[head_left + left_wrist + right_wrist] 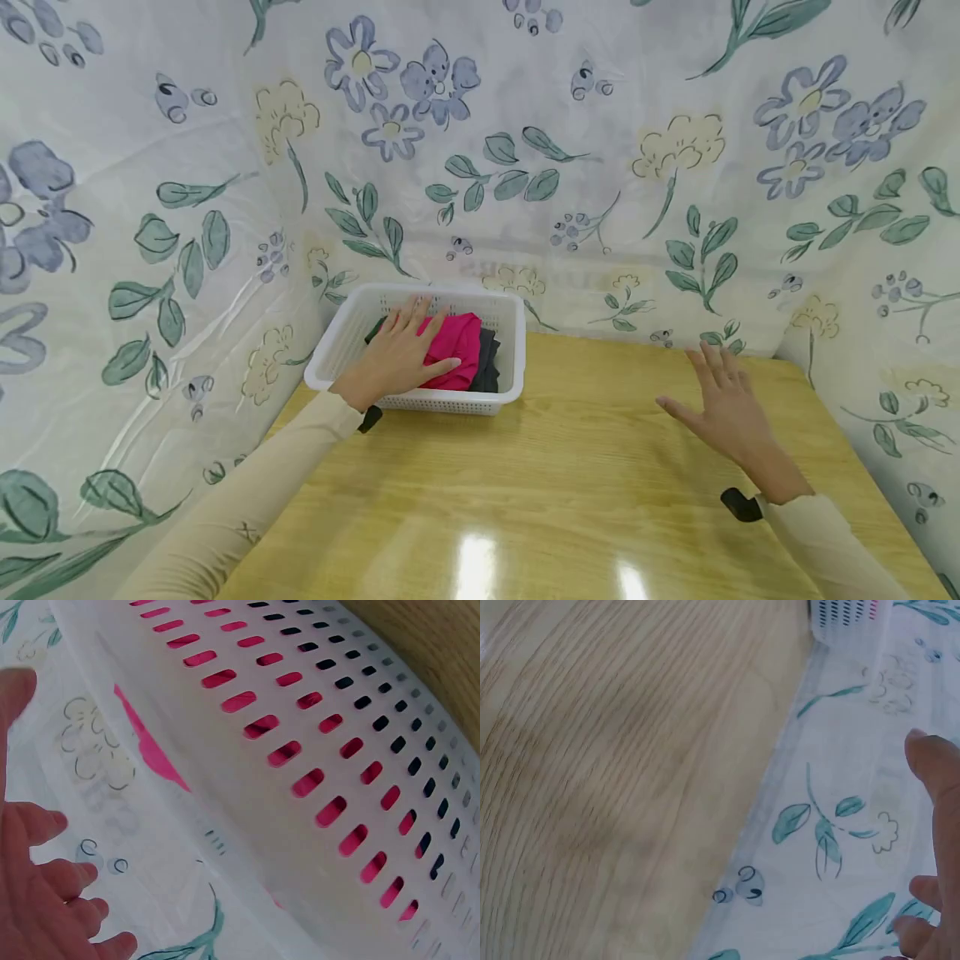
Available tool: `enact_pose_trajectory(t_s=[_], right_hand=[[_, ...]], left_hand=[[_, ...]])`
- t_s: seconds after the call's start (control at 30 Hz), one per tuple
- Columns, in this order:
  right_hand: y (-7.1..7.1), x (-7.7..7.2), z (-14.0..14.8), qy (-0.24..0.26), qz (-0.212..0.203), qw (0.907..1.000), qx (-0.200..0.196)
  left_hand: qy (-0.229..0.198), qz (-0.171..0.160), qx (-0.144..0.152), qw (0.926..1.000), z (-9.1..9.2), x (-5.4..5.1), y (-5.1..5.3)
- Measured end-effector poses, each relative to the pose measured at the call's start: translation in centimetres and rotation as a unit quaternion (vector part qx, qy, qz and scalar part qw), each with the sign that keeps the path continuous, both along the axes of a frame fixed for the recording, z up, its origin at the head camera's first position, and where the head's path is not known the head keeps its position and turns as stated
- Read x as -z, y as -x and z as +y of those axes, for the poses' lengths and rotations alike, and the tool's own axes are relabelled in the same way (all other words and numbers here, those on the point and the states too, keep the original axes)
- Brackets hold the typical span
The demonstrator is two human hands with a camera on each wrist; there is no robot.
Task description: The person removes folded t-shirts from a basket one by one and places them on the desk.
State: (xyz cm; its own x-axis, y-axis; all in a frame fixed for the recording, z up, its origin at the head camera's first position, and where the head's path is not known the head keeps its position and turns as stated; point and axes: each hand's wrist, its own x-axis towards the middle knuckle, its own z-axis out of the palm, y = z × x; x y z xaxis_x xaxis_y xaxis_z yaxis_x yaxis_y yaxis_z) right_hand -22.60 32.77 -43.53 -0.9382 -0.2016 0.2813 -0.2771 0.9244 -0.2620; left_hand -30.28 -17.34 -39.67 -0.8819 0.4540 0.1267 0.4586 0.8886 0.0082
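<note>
A white perforated plastic basket [512, 350] stands at the back left of the table, with bright pink cloth [463, 350] and dark grey cloth [486, 367] inside. Over the basket is my left hand [401, 354], its fingers spread and nothing held; the left wrist view shows it above the basket's rim [225, 840], apart from the cloth. Pink shows through the slots there. Off to the right, my right hand [723, 408] hovers above the table with fingers extended, holding nothing. In the right wrist view its thumb [930, 761] and some fingertips appear at the right edge.
The wooden table [570, 450] has a light grain and reflects two bright spots near the front. A white curtain [570, 192] printed with blue flowers and green leaves hangs behind the table and along both sides. Dark wrist cameras [741, 505] sit under the sleeves.
</note>
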Motion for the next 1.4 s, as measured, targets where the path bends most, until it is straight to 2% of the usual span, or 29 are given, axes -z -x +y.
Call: enact_pose_trajectory(t_s=[0.1, 0.3, 0.37, 0.47, 0.57, 0.7, 0.77, 0.93, 1.07, 1.23, 1.4], right_hand=[[0.0, 0.3, -0.6, 0.008, -0.008, 0.9999, -0.002], [0.1, 0.6, -1.4, 0.001, 0.014, 0.9999, -0.005], [0.3, 0.6, -1.8, -0.001, 0.03, 0.9995, -0.009], [0.6, 0.7, -2.4, -0.002, 0.042, 0.999, -0.014], [1.1, 0.7, -3.1, -0.004, 0.038, 0.9992, -0.015], [1.8, 0.9, -4.3, -0.003, 0.027, 0.9995, -0.015], [2.2, 0.8, -5.0, 0.003, 0.026, 0.9994, -0.022], [3.2, 0.5, -7.3, 0.029, 0.035, 0.9982, -0.038], [3.8, 0.3, -9.2, 0.036, 0.04, 0.9975, -0.046], [4.5, 0.3, -11.4, 0.039, 0.04, 0.9967, -0.058], [5.1, 0.2, -13.6, 0.057, 0.037, 0.9953, -0.069]], left_hand=[[-0.012, 0.012, 0.009, 0.9998, -0.3, 0.2, -0.1], [-0.05, 0.095, 0.051, 0.993, -0.7, 0.6, 0.3], [-0.06, 0.108, 0.05, 0.9911, -0.9, 0.7, 0.5], [-0.073, 0.104, 0.035, 0.9913, -1.2, 0.7, 0.7], [-0.088, 0.075, 0.019, 0.9931, -1.6, 0.6, 0.9], [-0.132, 0.012, 0.002, 0.9911, -2.4, 0.5, 1.5], [-0.168, -0.02, -0.012, 0.9855, -2.9, 0.4, 1.8], [-0.246, -0.083, -0.058, 0.964, -4.1, 0.1, 2.2], [-0.258, -0.103, -0.081, 0.9571, -5.0, 0.3, 2.6], [-0.269, -0.124, -0.086, 0.9514, -6.1, 0.4, 3.0], [-0.288, -0.162, -0.096, 0.9388, -7.1, 0.5, 3.2]])
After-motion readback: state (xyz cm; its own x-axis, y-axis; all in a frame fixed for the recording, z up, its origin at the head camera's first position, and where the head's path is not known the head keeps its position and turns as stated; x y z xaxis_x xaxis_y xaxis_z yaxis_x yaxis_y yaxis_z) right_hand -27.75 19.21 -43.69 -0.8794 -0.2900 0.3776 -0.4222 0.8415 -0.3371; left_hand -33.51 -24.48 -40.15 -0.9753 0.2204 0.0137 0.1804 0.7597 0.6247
